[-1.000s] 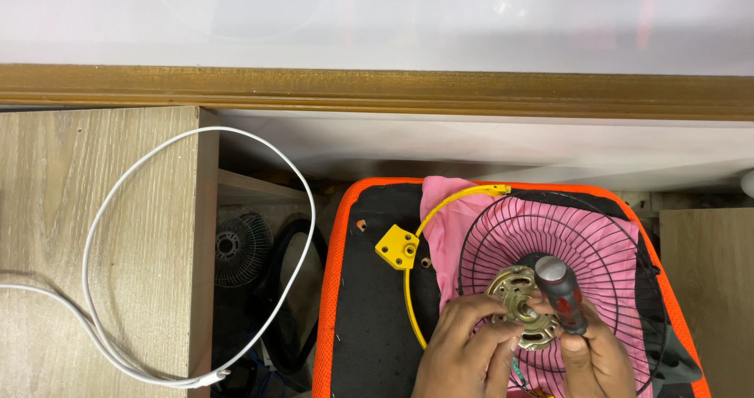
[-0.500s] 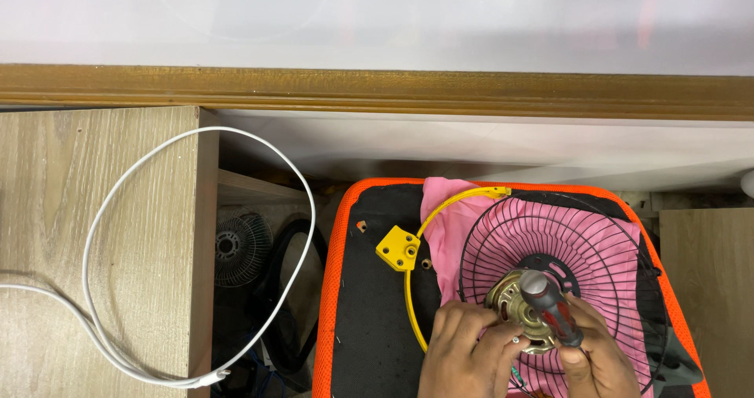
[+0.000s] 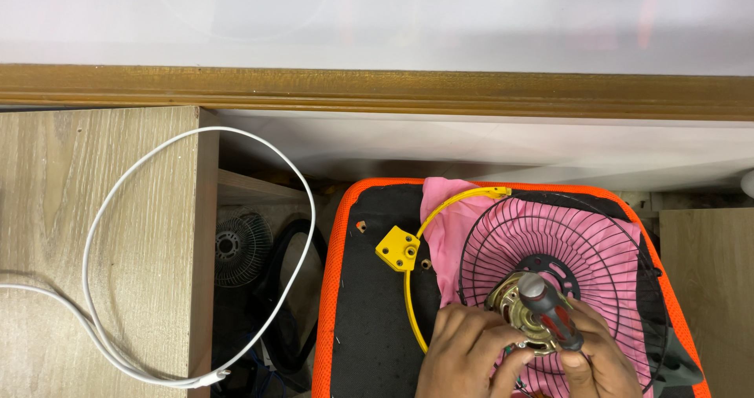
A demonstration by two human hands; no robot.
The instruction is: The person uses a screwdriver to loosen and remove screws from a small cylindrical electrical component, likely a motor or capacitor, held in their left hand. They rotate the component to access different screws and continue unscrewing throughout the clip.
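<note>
Brass-coloured fan motor (image 3: pixel 525 313) sits at the hub of a black wire fan guard (image 3: pixel 559 266), near the front right of an orange-rimmed black seat (image 3: pixel 363 304). Right hand (image 3: pixel 601 359) fingers clamped round a red-and-black screwdriver (image 3: pixel 550 311), tip down at the motor. Left hand (image 3: pixel 465 352) fingers pinch the motor's near edge. Pink cloth (image 3: pixel 449 233) lies under the guard. Yellow ring with square bracket (image 3: pixel 398 248) towards seat centre. White cable (image 3: pixel 118 233) loops on the wooden counter (image 3: pixel 55 209), left.

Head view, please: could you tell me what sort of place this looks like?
Probably an informal fan repair spot. A wire fan guard and motor lie on an orange-edged black seat, the right hand holds a screwdriver, and a small fan sits below.
</note>
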